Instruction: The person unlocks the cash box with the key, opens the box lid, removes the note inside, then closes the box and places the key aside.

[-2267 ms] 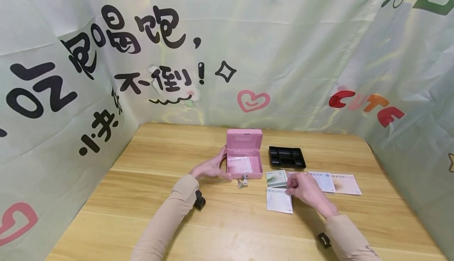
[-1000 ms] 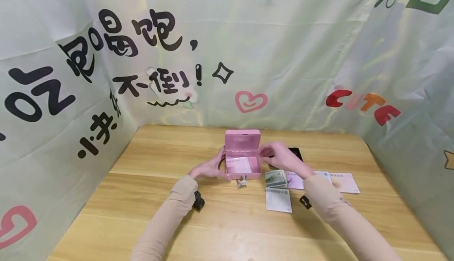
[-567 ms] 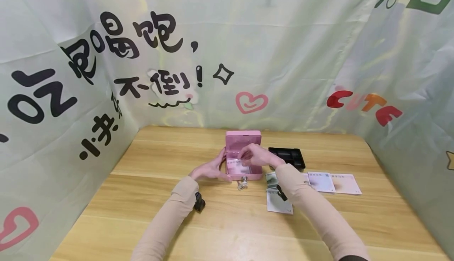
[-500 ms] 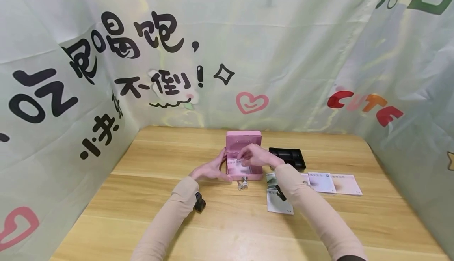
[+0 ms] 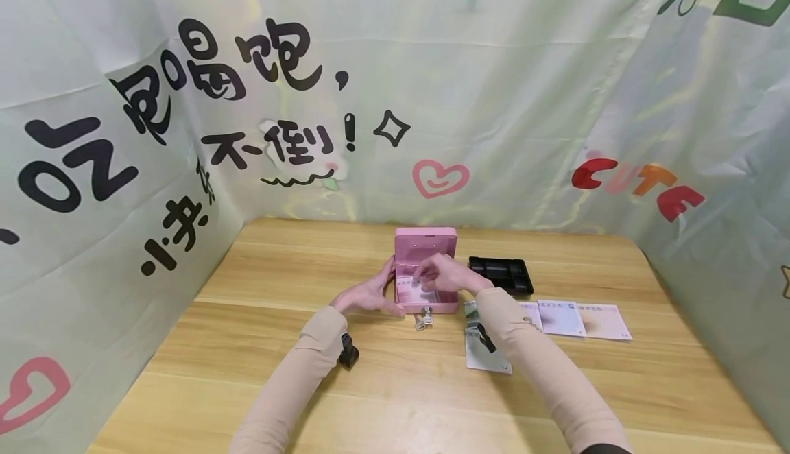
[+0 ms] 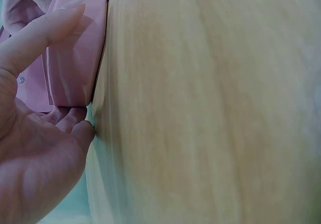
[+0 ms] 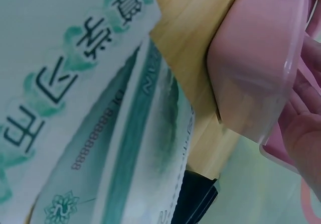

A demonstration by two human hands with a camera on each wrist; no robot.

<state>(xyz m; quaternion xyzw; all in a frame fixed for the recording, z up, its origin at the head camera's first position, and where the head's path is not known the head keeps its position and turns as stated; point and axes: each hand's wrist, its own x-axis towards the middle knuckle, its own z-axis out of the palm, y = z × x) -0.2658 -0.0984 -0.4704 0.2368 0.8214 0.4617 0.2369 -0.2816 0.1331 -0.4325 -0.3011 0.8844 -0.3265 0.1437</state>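
Just below frame centre, left hand [image 5: 368, 295], thumb and fingers apart, grips the lid-up pink rectangular metal-looking box [image 5: 446, 308], presumably steadying it, while right hand [image 5: 447, 274], fingers bent, pinch indiscernible, hangs over pale rectangular paper banknotes [image 5: 409, 293] inside.

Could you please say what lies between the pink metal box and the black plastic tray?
The head view shows pale wooden tabletop, partly hidden by the right hand.

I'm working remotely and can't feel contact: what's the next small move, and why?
Probably pinch the notes inside the pink box by their edge: the right grip is over them, contact unclear, and the left grip holds the box, thumb on its front.
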